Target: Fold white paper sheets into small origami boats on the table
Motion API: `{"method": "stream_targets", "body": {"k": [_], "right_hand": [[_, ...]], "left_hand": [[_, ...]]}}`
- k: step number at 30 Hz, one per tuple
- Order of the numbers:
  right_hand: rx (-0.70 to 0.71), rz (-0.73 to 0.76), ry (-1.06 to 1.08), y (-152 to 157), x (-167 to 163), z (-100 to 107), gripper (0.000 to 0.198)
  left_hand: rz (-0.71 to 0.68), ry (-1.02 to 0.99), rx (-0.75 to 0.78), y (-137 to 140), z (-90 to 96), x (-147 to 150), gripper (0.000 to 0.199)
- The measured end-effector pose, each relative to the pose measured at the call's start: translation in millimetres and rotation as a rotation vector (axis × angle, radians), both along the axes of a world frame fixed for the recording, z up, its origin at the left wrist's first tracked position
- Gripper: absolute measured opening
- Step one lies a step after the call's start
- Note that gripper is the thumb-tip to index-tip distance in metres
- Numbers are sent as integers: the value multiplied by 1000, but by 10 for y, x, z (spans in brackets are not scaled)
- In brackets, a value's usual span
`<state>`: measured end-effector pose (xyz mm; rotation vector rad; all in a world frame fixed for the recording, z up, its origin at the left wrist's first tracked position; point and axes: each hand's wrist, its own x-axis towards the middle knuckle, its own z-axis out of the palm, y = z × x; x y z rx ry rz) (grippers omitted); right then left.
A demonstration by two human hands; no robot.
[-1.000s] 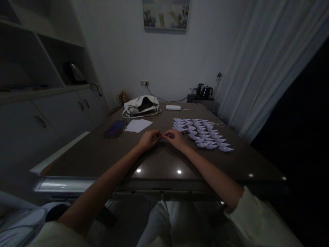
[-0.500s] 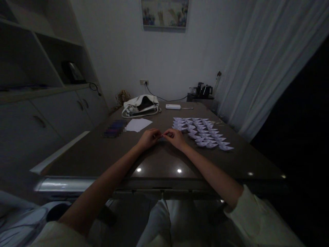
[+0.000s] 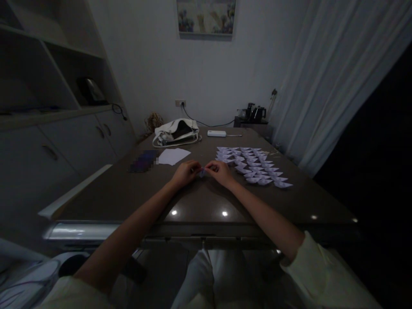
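Note:
Near the middle of the dark table, my left hand and my right hand meet fingertip to fingertip. Between them is a small folded piece of white paper, mostly covered by the fingers. Both hands are closed in a pinch on it. Just right of my right hand stand several folded paper boats in close rows. Beyond my left hand lie flat sheets of white paper, slightly fanned.
A blurred dark purple item lies left of the sheets. Farther back are a white handbag and a white power strip with a cord. Cabinets line the left; a kettle stands beyond the table.
A little more of the folded paper shows between my fingertips now. My hands and arms have hardly moved, and the boats and sheets are where they were.

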<state>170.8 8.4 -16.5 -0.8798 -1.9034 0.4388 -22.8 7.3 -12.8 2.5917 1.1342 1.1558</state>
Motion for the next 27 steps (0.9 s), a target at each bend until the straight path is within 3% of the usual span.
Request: {"method": "stream_targets", "body": {"k": [27], "right_hand": [[23,0,40,27,22,2,5]], "left_hand": [[55,-25,4,0,-5,-12,14]]}}
